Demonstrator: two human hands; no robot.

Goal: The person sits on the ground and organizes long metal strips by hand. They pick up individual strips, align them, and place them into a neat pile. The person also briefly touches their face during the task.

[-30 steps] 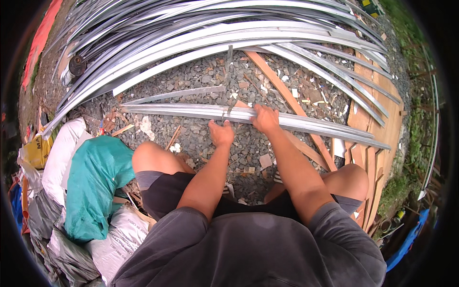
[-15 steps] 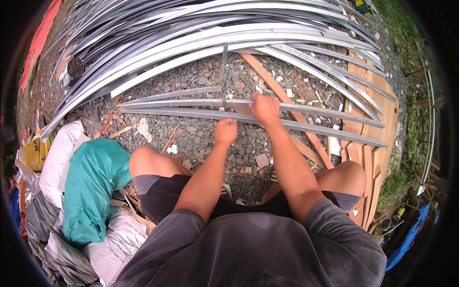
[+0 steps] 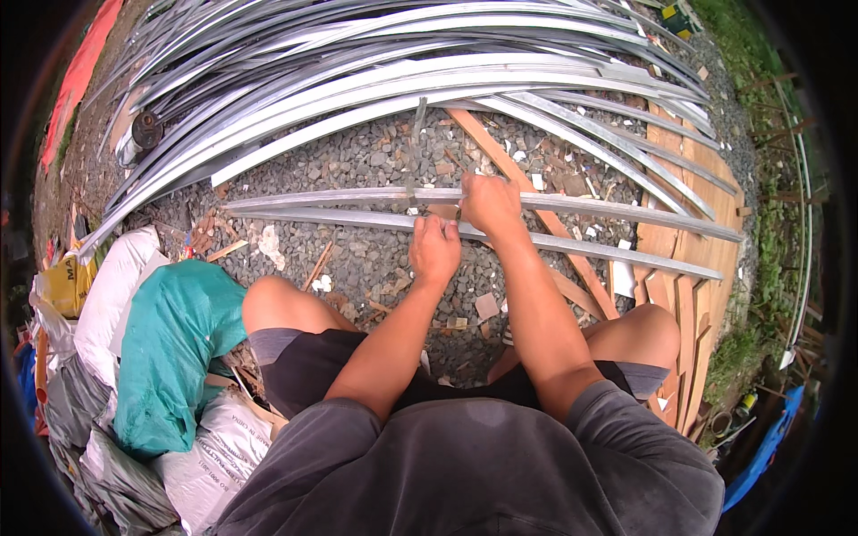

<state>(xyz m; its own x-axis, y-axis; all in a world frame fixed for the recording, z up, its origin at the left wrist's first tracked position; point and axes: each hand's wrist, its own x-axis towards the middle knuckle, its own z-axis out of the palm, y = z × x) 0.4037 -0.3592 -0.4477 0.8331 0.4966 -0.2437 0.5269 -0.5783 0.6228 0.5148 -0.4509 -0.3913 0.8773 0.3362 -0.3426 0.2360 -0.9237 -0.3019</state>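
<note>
Two long, thin silvery metal channels lie across the gravel in front of me, close together at their left ends and spread apart to the right. My right hand (image 3: pixel 491 205) is closed around the farther metal channel (image 3: pixel 608 211), near its middle. On the nearer metal channel (image 3: pixel 572 246), my left hand (image 3: pixel 436 250) rests with its fingers curled over the bar, just left of and below the right hand. Whatever lies under the fingers of either hand is hidden.
A large pile of long metal channels (image 3: pixel 375 85) spans the far side. Wooden boards (image 3: pixel 666 192) lie at the right, and a wooden strip (image 3: pixel 500 147) crosses the gravel (image 3: pixel 357 165). A green sack (image 3: pixel 174 348) and white sacks (image 3: pixel 112 286) stand at my left.
The farther channel has shifted right with my right hand, and the separate short length beyond it no longer shows apart. My left hand has moved slightly right, from a fist to fingers over the nearer channel.
</note>
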